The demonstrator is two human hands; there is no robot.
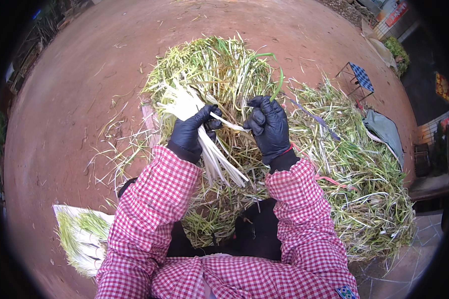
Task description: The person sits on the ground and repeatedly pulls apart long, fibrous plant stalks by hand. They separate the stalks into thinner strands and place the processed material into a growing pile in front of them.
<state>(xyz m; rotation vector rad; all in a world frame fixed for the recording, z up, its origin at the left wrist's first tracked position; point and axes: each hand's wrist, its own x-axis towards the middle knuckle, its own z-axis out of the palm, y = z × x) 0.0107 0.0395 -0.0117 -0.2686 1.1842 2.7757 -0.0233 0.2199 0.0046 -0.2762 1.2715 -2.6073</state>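
My left hand (pixel 188 135), in a black glove, is closed around a bunch of pale white stalks (pixel 222 162), whose fanned upper ends lie to the left above it and whose other ends hang down to the right. A single stalk (pixel 230 122) runs from the bunch to my right hand (pixel 269 130), also gloved, whose curled fingers pinch its end. Both hands are over a large heap of loose green and white leaves (pixel 214 60). A long green leaf arches just above my right hand.
More loose leaves (pixel 349 199) spread to the right, with a purple strip (pixel 319 120) on them. A white sheet with sorted bunches (pixel 85 234) lies at lower left. At right are a small blue checked folding stool (pixel 361 77) and a grey-green bag (pixel 383 130). Reddish ground (pixel 70 124) surrounds the heap.
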